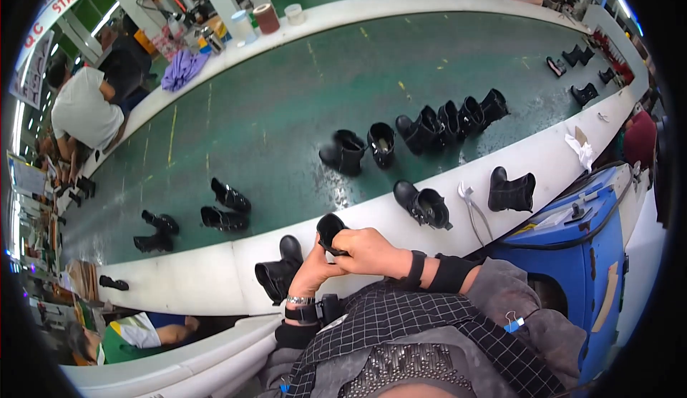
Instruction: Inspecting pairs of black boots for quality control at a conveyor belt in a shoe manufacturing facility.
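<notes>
Over the white ledge, a black boot [330,228] is held up between both my hands, its opening partly showing above the fingers. My left hand [313,272] grips it from the left and below. Across its near side lies my right hand [366,249], fingers bent and closed on it; what the fingertips touch is hidden. Just left of my left hand, another black boot [278,268] rests on the ledge. To the right are a black boot with straps [424,205], a pair of metal pliers [473,208] and one more black boot [511,190].
Beyond the ledge [193,278] runs a green conveyor belt [265,137] carrying several black boots [451,120]. A blue machine [565,244] stands close on my right. White cloth [581,148] lies farther along the ledge. A person in white [87,108] sits at far left.
</notes>
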The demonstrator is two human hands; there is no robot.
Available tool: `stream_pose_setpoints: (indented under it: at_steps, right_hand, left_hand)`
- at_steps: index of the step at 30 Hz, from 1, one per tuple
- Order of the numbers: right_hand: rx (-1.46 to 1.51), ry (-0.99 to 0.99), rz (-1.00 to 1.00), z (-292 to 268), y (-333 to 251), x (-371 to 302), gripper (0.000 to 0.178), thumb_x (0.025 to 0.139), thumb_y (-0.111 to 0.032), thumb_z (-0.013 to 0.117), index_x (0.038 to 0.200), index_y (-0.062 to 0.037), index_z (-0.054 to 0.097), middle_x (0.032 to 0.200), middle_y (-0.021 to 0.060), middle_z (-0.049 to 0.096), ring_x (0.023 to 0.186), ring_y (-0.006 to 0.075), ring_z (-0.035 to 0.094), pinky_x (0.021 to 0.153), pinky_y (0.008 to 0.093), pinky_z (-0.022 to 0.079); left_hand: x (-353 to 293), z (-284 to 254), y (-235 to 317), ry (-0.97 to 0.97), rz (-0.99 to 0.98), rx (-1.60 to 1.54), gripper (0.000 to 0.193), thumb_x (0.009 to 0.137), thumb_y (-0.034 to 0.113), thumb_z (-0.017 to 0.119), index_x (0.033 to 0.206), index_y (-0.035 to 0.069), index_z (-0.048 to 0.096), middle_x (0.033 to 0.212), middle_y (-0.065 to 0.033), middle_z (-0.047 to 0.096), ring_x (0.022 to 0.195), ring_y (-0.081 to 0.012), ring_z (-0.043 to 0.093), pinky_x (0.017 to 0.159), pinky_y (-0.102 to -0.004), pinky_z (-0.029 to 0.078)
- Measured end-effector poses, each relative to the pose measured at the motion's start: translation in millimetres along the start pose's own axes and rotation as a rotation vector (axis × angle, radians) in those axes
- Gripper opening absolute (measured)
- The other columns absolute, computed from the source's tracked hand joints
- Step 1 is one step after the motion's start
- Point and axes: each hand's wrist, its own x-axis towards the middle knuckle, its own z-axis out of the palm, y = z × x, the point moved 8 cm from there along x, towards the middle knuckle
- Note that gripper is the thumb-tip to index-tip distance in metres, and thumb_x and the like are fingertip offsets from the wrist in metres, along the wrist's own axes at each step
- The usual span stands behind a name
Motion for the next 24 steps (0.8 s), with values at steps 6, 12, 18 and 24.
stream_pose_setpoints:
  at_steps: [6, 12, 18, 24]
  right_hand:
    - [0.279, -0.261, 0.12, -12.9, -4.2, -23.4, 0.024, 0.074, -0.023, 0.068, 0.087, -0.0033, 0.062, 0.08, 0.0121, 0.064, 0.07, 0.029, 0.063, 0.062, 0.0361, 0.049]
    - [0.03, 0.165, 0.173, -69.1, 43.4, 27.3, 0.029, 0.072, -0.023, 0.068, 0.089, 0.0002, 0.063, 0.092, 0.0192, 0.062, 0.086, 0.035, 0.063, 0.074, 0.0411, 0.05]
    - [-0.376, 0.401, 0.507, -53.9, 155.7, 96.5, 0.036, 0.071, -0.012, 0.06, 0.103, 0.0041, 0.056, 0.113, 0.0286, 0.05, 0.101, 0.0474, 0.053, 0.091, 0.0476, 0.045]
    - [-0.52, 0.483, 0.308, -43.2, 182.1, 114.6, 0.014, 0.065, -0.005, 0.06, 0.074, 0.0048, 0.064, 0.077, 0.0288, 0.059, 0.074, 0.0439, 0.059, 0.07, 0.0466, 0.05]
  left_hand:
    - [-7.5, 19.1, -21.4, -0.109, -0.213, 0.006, 0.096, 0.052, 0.008, 0.084, 0.136, 0.003, 0.038, 0.127, -0.011, 0.047, 0.12, -0.0225, 0.044, 0.103, -0.0332, 0.034]
    - [-2.7, 27.8, -5.6, -0.119, 0.018, 0.146, 0.073, 0.065, 0.006, 0.075, 0.133, 0.007, 0.046, 0.131, -0.0092, 0.049, 0.128, -0.0221, 0.039, 0.108, -0.0344, 0.029]
    - [-11.7, 21.1, 7.2, -0.128, 0.059, -0.017, 0.062, 0.08, 0.022, 0.069, 0.135, 0.002, 0.045, 0.128, -0.006, 0.049, 0.122, -0.0181, 0.041, 0.106, -0.0323, 0.03]
    - [-5.0, 28.7, 1.8, -0.118, 0.026, 0.324, 0.068, 0.079, 0.04, 0.073, 0.129, 0.002, 0.047, 0.126, -0.0169, 0.051, 0.118, -0.0253, 0.048, 0.102, -0.0335, 0.036]
